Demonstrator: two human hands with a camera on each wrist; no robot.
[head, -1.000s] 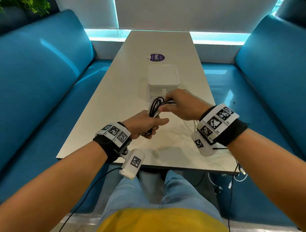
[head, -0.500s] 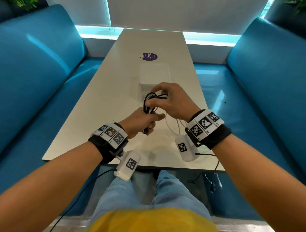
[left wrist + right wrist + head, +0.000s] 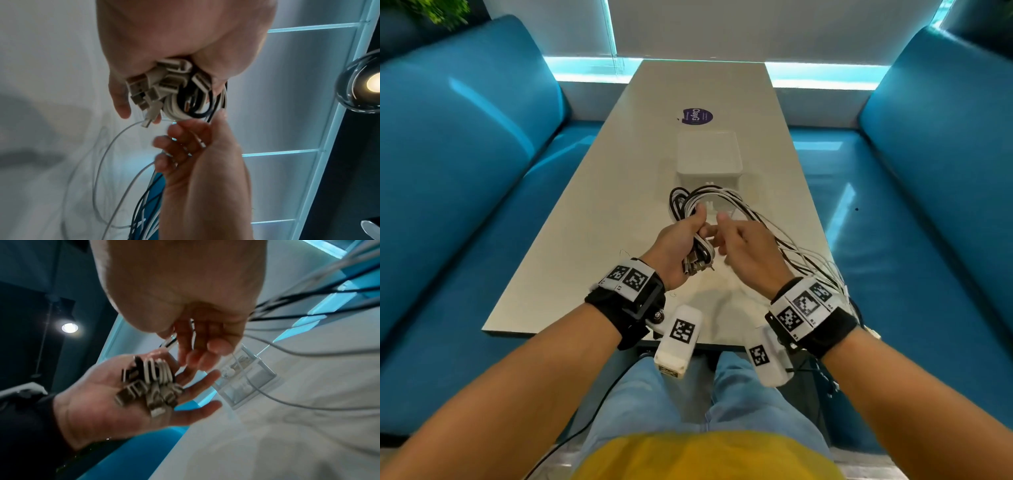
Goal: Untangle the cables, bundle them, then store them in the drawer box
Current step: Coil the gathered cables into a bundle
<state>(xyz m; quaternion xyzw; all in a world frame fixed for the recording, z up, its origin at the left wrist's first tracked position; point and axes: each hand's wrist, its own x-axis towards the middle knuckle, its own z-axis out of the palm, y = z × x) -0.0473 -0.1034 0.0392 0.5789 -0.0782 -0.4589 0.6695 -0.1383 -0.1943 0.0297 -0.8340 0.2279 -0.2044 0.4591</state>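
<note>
Cables [image 3: 709, 202] now looped wider, table [image 3: 592, 219].

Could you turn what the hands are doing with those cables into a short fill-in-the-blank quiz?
1. The bunch of cables with the plug ends is held in the person's ____ hand.
2. The cables are black and ____.
3. The white drawer box stands on the table just in front of a round ____ sticker.
4. The loose cable ends trail off past the person's ____ wrist.

Missing words: left; white; purple; right
</note>
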